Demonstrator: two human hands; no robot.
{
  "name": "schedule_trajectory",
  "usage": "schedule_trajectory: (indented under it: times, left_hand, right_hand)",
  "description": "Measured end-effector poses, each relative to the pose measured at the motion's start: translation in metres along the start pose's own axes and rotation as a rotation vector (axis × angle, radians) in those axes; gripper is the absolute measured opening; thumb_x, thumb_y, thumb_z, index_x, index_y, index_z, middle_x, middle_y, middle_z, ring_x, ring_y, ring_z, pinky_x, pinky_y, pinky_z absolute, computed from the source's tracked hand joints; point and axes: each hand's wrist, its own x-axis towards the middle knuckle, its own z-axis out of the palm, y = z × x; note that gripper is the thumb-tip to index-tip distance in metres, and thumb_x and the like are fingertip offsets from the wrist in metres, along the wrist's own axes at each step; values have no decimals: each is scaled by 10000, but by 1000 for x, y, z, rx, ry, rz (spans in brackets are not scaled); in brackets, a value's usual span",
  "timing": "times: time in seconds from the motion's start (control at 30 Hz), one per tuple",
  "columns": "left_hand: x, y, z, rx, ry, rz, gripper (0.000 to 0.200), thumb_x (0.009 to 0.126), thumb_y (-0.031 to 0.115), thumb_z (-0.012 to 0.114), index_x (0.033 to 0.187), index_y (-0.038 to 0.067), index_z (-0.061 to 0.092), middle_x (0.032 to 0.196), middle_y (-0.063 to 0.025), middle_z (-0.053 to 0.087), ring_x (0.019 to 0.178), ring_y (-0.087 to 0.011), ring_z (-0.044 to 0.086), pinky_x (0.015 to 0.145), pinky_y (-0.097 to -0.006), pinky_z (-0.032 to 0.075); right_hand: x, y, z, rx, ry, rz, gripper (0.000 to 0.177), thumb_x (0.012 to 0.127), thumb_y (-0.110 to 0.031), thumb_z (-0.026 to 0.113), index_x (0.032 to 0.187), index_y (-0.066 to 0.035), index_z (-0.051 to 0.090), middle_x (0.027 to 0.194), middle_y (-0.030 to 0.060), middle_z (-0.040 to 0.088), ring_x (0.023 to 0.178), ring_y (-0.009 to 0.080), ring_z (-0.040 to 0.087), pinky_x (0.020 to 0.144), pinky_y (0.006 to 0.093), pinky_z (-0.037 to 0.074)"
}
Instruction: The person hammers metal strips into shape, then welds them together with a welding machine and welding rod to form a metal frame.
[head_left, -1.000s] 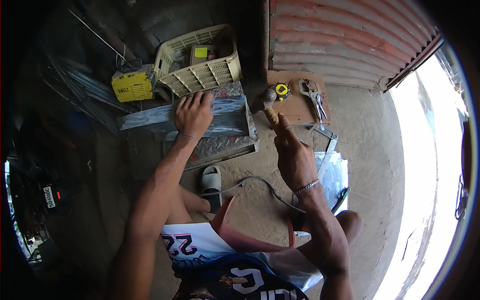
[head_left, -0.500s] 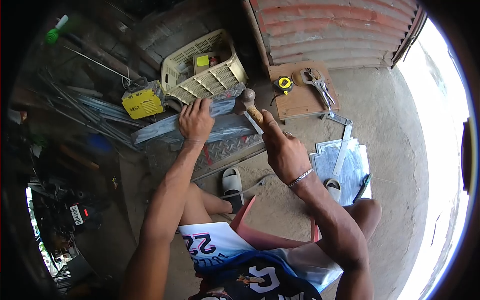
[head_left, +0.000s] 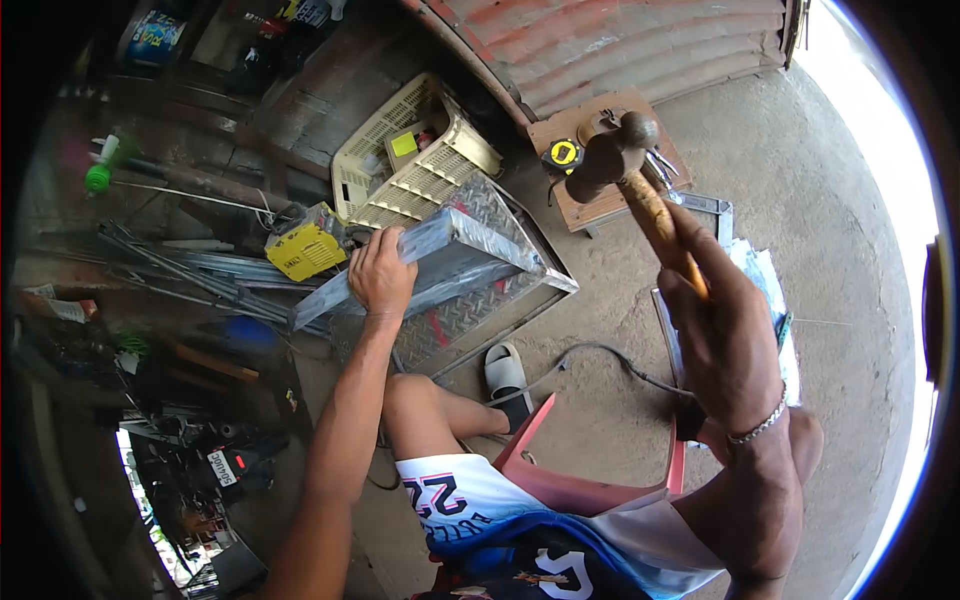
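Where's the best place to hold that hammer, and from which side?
Take the hammer low on its wooden handle, coming from the end opposite the heavy metal head. The handle is long, straight and slim enough for a full wrap; the right hand holds it so, while the left hand clamps the metal sheet.
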Motion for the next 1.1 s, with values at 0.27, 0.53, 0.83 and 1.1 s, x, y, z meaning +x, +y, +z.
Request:
schedule_trajectory:
  times: [0.27,0.53,0.83,1.1]
  left_hand:
    - [1,6,-4,14,-44,-30,418,635,62,758,1030,103,626,957,-82,645,906,-329,631,786,-428,473]
    - [1,0,0,-15,-15,6,417,640,74,753,1037,107,631,942,-84,651,897,-327,637,788,-425,476]
    - [1,2,-2,-64,6,-29,416,615,85,762,1011,113,637,933,-83,645,873,-324,635,763,-433,472]
    - [-2,-2,6,-93,71,-71,477,567,100,821,1006,131,638,951,-53,642,872,-307,632,785,-414,483]
  right_hand:
    - [-11,7,-32,662,173,355,559,1028,-201,568,1511,-6,365,727,2,518,474,28,458,384,190,376]
    - [-5,27,-33,589,162,277,534,1044,-196,537,1518,-25,363,722,-36,466,501,22,430,411,188,342]
    - [33,2,73,-45,-201,-210,617,957,-145,580,1509,-72,313,803,310,641,735,478,648,673,560,492]
    - [58,9,135,-315,-246,-346,653,968,-164,565,1543,-118,258,802,280,652,719,470,646,668,560,501]
